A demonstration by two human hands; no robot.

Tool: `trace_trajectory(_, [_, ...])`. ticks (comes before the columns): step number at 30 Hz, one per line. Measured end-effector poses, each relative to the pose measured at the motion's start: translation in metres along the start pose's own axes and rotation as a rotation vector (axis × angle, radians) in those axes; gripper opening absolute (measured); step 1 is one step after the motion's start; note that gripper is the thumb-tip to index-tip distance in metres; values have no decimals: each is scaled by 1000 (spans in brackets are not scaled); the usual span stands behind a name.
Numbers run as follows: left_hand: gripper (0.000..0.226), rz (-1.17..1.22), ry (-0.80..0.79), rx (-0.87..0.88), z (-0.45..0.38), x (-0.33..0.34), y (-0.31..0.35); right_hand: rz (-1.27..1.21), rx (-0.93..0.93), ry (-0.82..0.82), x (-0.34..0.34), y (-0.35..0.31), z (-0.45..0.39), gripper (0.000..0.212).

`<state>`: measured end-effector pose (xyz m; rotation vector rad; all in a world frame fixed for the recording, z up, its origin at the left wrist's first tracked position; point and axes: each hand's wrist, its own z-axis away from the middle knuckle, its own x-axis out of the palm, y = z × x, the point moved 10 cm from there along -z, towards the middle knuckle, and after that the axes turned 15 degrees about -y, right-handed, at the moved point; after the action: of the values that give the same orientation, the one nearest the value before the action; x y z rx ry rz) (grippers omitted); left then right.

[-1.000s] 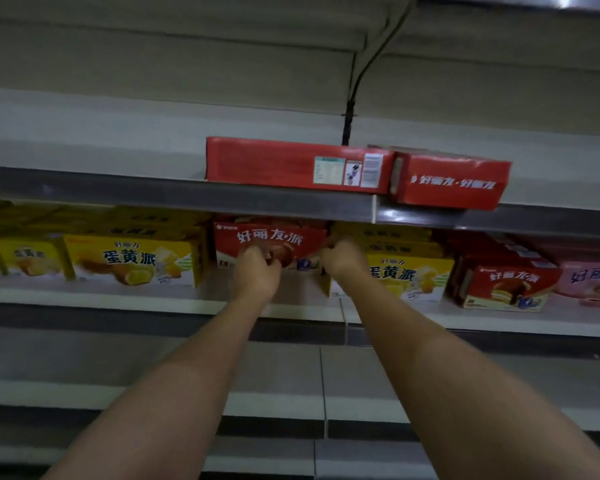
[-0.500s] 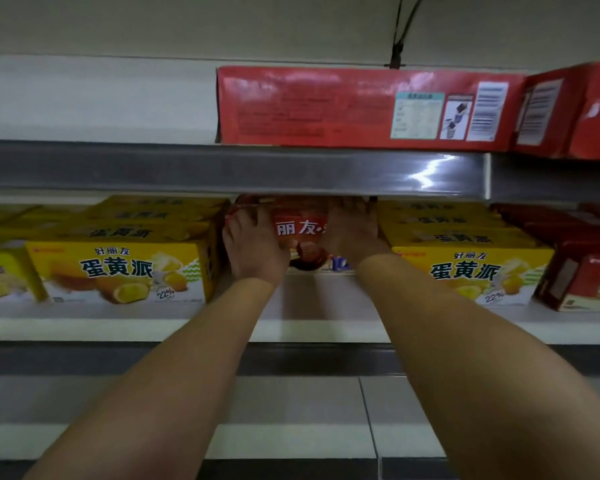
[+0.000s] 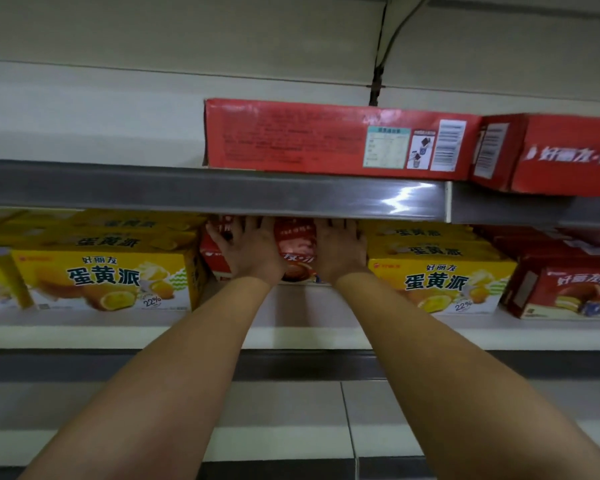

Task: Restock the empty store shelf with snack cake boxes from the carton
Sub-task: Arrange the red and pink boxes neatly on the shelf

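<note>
Toward the back of the middle shelf [image 3: 291, 332], between yellow boxes [image 3: 101, 278], the red snack cake box [image 3: 297, 249] has been pushed deeper by flat, seemingly straight-fingered left hand [image 3: 248, 252] and right hand [image 3: 342, 252], so placement is judged nearly complete.

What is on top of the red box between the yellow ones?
Both hands, left and right, lie flat on the red box; the shelf edge hides anything farther back.
</note>
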<state>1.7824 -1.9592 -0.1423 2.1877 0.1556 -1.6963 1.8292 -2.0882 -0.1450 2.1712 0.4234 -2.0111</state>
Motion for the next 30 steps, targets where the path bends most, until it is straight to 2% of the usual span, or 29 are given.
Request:
trace_trajectory(4, [65, 131, 28, -97, 22, -14, -5, -31, -45, -24, -17, -6, 29, 69])
trace_trajectory(9, [70, 201, 59, -186, 66, -33, -13, -73, -86, -75, -41, -8, 77, 71])
trace_trajectory(13, [61, 235, 60, -173, 100, -48, -7, -188, -45, -257, -40, 1, 110, 58])
trace_trajectory(16, [75, 368, 141, -218, 131, -60, -12, -267, -29, -301, -47, 10, 136, 56])
trace_trajectory(19, [99, 596, 237, -373, 164, -58, -42, -385, -19, -361, -59, 20, 156, 61])
trace_trajectory(21, [110, 901, 244, -505, 185, -44, -64, -506, -24, -406, -67, 24, 166, 61])
trace_trajectory(23, [110, 1361, 272, -442, 196, -30, -64, -630, -51, -464, -70, 20, 175, 64])
trace_trajectory(25, [99, 1666, 248, -382, 208, -22, -48, -716, -81, -515, -70, 17, 182, 69])
trace_trajectory(27, [90, 1688, 251, -387, 221, -23, -42, -755, -102, -557, -72, 13, 189, 64])
trace_trajectory(30, [77, 1670, 356, -425, 239, -28, -43, -724, -142, -634, -79, 8, 198, 49])
